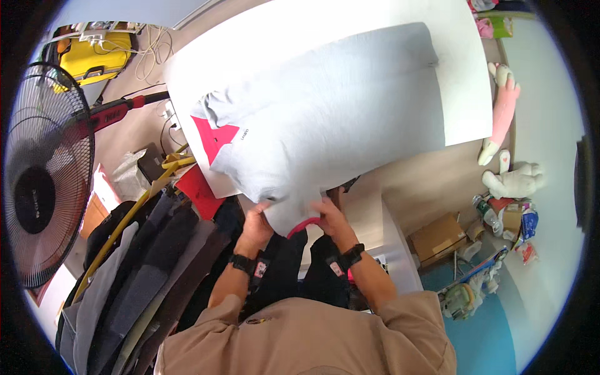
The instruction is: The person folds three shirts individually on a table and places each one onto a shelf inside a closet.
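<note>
A light grey short-sleeved shirt (350, 106) lies spread over a white table (467, 75), its red inner neck (215, 139) showing at the left. One sleeve (289, 212), edged in red, hangs past the table's near side toward me. My left hand (255, 226) is closed on the left side of that sleeve, thumb on top. On its other side, close to the red cuff, my right hand (334, 220) pinches the cloth. Fingers under the fabric are hidden. Both wrists wear dark bands.
A standing fan (44, 175) is at the far left, with dark garments (144, 250) hanging below it. To the right are a cardboard box (436, 239), a pink plush toy (504, 109) and a white plush toy (515, 180). A yellow case (97, 56) stands back left near cables.
</note>
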{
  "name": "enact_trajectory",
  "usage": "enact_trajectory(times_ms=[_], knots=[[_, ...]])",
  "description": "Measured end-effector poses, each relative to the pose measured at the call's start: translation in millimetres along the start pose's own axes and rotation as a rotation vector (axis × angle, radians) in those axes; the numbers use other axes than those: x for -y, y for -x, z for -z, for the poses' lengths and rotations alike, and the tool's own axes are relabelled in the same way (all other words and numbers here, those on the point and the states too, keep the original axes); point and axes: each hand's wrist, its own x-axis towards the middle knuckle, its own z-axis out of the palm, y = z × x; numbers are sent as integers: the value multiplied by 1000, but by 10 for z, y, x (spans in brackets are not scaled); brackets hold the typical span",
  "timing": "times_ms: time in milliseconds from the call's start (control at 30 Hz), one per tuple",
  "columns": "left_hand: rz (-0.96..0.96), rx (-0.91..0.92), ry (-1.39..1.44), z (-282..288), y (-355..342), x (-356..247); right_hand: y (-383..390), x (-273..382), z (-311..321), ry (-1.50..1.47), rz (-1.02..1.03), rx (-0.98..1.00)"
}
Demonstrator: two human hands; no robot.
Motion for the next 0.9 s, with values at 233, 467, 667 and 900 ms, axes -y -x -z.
enact_trajectory(times_ms=[233, 467, 667, 900], knots=[[-286, 7, -53, -516, -170, -602, -176, 407, -139, -261, 152, 70], [-1334, -15, -1617, -527, -231, -216, 185, 180, 700, 358, 462, -528], [-1284, -89, -1913, -776, -430, -68, 654, 1206, 1406, 1573, 811, -766], [-1348, -100, -2036, -690, -641, -149, 721, 2235, 1841, 2141, 915, -530]])
